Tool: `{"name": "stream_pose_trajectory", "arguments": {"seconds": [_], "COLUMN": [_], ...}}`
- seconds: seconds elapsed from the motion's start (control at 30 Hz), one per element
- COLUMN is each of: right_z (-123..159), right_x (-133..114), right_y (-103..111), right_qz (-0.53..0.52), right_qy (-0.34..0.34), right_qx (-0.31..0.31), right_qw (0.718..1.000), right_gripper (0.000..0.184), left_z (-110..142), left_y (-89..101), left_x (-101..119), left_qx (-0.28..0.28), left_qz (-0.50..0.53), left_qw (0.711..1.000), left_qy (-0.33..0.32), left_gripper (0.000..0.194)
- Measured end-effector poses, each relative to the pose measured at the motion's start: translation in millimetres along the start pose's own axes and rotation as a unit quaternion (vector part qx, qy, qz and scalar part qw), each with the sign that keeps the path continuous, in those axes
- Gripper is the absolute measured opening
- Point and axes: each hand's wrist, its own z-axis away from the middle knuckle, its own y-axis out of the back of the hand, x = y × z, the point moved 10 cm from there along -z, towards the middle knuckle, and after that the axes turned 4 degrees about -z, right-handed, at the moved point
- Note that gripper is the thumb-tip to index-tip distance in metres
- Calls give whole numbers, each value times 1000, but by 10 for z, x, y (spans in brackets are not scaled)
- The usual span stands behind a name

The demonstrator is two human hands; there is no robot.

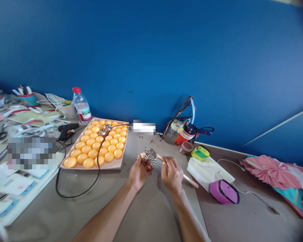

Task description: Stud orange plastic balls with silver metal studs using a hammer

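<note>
My left hand (138, 173), fingers curled, holds a small ball covered in shiny silver pieces (149, 157); a patch of orange shows at its left side. In my right hand (172, 173) is a brush with a long pale wooden handle (191, 180), gripped near its front end. The brush's flat tip (154, 154) reaches the right side of the silver-covered ball; whether it touches cannot be made out. To the left lies a shallow tray (118, 165) with rows of orange balls (92, 153) and two silver-covered balls (102, 132).
A black cable (78, 196) loops over the tray. Behind it stands a water bottle (82, 107); a glue gun (67, 131) lies left. At right are a glass jar (173, 132), a small brown pot (186, 148), white cloth (212, 173), purple box (224, 192) and pink pleated paper (271, 171).
</note>
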Motion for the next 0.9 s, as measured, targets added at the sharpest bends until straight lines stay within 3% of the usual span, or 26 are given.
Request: {"name": "stream_pose_trajectory", "arguments": {"seconds": [0.23,0.43,0.6,0.77,0.9], "right_z": [19,35,27,44,24], "right_x": [104,39,-42,-65,-58], "right_y": [-28,-15,-130,49,-93], "right_qz": [64,69,49,40,39], "right_qy": [-15,-18,-4,10,13], "right_qx": [35,57,-1,72,-1], "right_qw": [997,996,999,997,999], "right_gripper": [28,24,22,22,22], "left_z": [7,11,-20,-22,-12], "left_y": [-6,-31,-1,-8,-28], "left_x": [-13,-15,-21,-18,-18], "left_qx": [-1,-11,-13,-21,-25], "left_qz": [-4,2,8,10,-5], "left_qw": [1000,1000,1000,1000,1000], "left_qy": [5,6,1,-2,-5], "left_gripper": [27,24,24,23,24]}}
